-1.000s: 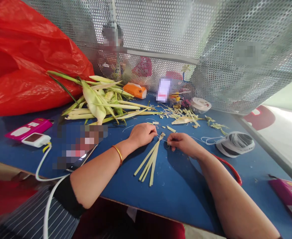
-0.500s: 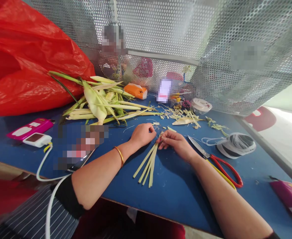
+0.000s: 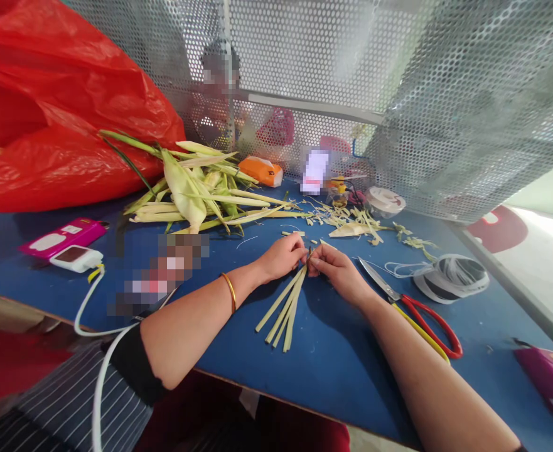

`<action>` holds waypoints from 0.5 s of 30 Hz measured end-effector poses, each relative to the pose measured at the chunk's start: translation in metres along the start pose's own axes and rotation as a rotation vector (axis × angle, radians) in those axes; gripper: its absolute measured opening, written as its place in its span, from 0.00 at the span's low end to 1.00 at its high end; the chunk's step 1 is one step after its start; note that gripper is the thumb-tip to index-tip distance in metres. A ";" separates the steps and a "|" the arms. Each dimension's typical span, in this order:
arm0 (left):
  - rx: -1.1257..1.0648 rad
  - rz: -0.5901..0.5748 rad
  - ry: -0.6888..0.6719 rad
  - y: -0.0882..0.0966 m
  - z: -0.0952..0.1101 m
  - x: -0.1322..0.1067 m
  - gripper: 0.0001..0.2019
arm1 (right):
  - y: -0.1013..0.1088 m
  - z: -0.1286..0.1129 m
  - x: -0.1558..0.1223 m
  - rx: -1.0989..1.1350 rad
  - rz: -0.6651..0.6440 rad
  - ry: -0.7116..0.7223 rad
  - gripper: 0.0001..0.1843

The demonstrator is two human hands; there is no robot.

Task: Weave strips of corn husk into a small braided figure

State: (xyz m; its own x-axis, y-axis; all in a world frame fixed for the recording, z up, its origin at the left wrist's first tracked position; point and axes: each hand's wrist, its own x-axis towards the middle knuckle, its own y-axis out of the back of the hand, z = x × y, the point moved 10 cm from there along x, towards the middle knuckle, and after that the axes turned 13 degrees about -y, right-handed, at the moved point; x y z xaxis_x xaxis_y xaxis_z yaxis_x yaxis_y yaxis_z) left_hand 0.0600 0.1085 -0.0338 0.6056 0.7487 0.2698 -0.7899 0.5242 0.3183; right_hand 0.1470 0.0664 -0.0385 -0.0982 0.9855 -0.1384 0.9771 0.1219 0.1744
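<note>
A fanned bundle of pale green corn husk strips (image 3: 283, 311) points down toward me over the blue table (image 3: 238, 351). My right hand (image 3: 331, 267) is closed in a pinch around the bundle's gathered upper end. Close against it, my left hand (image 3: 283, 257) has its fingertips pressed together at that same end; whether a thread is also between them is too small to tell. Scissors (image 3: 401, 298) with red and yellow handles lie open beside my right forearm. A spool of white thread (image 3: 452, 278) stands behind them.
A heap of corn husks (image 3: 196, 194) lies at the back left by a red plastic bag (image 3: 69, 125). Husk scraps (image 3: 351, 223), an orange tissue pack (image 3: 260, 171) and a tape roll (image 3: 385, 201) are at the back. A white cable (image 3: 98, 376) runs past my left sleeve.
My left hand has moved right and slightly down, and its fingertips now meet my right hand at the bundle's top. The view has shifted a little.
</note>
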 end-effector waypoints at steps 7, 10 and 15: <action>0.273 -0.073 -0.134 0.001 0.008 0.001 0.07 | -0.001 0.005 0.002 -0.155 0.049 0.030 0.16; 0.189 -0.051 -0.086 0.003 0.004 0.001 0.07 | 0.000 0.010 0.003 -0.069 0.055 -0.002 0.16; 0.029 0.086 0.022 0.011 -0.004 -0.001 0.07 | 0.002 0.018 0.004 0.119 0.075 -0.065 0.16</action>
State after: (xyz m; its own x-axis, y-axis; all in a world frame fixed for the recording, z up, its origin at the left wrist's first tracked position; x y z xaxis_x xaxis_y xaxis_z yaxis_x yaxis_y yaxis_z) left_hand 0.0500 0.1150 -0.0346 0.5333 0.7991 0.2775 -0.8355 0.4462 0.3207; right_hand 0.1519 0.0686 -0.0559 -0.0158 0.9811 -0.1930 0.9971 0.0299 0.0705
